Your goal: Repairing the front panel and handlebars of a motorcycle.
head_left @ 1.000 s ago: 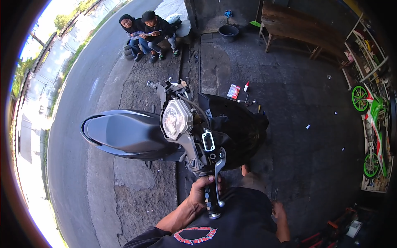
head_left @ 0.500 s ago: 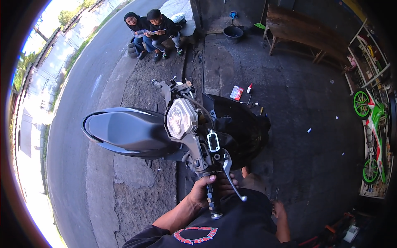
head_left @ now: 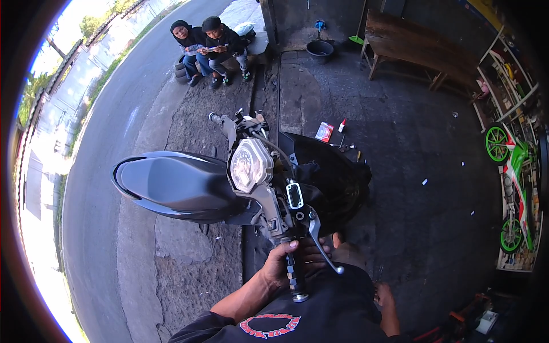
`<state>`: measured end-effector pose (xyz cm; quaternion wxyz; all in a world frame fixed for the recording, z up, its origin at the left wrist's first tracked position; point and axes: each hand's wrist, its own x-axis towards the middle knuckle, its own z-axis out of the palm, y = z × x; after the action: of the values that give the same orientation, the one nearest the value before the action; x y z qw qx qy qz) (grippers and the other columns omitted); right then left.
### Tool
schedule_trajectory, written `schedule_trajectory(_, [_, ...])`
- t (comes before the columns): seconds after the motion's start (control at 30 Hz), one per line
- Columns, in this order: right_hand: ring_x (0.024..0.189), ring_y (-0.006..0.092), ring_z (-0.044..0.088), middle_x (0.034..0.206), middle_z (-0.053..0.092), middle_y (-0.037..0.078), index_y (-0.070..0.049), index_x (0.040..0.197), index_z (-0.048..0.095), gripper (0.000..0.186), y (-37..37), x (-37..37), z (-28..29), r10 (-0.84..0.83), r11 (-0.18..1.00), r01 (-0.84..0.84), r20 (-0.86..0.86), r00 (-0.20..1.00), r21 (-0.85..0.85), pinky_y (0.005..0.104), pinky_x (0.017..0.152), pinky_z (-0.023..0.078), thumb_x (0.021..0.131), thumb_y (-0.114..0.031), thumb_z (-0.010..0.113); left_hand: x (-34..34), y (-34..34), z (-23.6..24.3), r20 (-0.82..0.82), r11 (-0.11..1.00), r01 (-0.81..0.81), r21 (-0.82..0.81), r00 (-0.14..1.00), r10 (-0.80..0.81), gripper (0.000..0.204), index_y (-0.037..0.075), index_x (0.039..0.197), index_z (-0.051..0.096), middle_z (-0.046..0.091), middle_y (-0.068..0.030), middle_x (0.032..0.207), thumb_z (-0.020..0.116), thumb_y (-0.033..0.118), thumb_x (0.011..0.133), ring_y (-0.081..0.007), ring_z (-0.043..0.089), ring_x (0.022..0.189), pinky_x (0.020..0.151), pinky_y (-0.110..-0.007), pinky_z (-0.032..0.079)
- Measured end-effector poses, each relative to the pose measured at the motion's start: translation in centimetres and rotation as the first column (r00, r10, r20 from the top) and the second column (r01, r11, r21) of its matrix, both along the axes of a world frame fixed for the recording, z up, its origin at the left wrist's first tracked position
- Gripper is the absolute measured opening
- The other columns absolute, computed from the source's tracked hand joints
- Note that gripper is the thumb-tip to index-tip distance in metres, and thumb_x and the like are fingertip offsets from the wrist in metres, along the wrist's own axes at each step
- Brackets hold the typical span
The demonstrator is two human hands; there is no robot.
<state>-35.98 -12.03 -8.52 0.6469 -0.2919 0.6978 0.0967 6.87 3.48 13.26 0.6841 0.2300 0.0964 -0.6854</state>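
My left hand [head_left: 278,262] is wrapped round the black handlebar grip [head_left: 294,279] of a motor scooter, thumb on top and fingers reaching under the silver brake lever [head_left: 316,237]. Ahead of the grip sits a rectangular brake fluid reservoir [head_left: 294,195], its top uncovered and dark inside. The clear-faced speedometer [head_left: 250,165] is at the middle of the handlebar. My right hand [head_left: 385,295] hangs low beside my body at the right, away from the scooter. Its fingers are partly hidden, and whether they hold anything does not show.
The scooter's dark seat [head_left: 171,184] extends left. Beyond the front body lie a red-and-white packet [head_left: 324,132], a small bottle [head_left: 342,126] and tools. Two seated people [head_left: 209,48], a black basin [head_left: 319,50], a wooden bench [head_left: 420,48] and a green motorbike frame [head_left: 517,188] stand around.
The view has shifted slightly. The seated people have raised their heads a little. My left hand keeps its hold on the grip, and my right hand stays low at my side.
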Motion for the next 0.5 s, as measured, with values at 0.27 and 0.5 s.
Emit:
schedule_trajectory(0.27, [0.057,0.0211,0.059,0.068,0.057,0.006,-0.006,0.088,0.058,0.017,0.1,0.0,-0.1,-0.025,0.999,0.025,0.015,1.000,-0.041,0.0341,0.050,0.049,0.087,-0.022,0.061,-0.5,0.4,-1.4,-0.095,0.996,-0.076,0.051,0.992,0.081,0.055,-0.004,0.120,0.054,0.065,-0.0184,0.105,0.068,0.029,0.078,-0.0291,0.063,0.102,0.098,-0.041,0.046])
schedule_trajectory(0.5, [0.052,0.0183,0.054,0.064,0.053,0.004,-0.007,0.083,0.058,0.014,0.6,-0.1,-0.4,-0.009,0.998,0.010,0.009,1.000,-0.068,0.0329,0.048,0.047,0.086,-0.020,0.062,-0.7,0.3,-0.8,-0.051,0.983,-0.113,0.141,0.991,0.122,0.040,-0.001,0.108,0.059,0.065,-0.0147,0.094,0.065,0.023,0.077,-0.0261,0.063,0.087,0.086,-0.038,0.051])
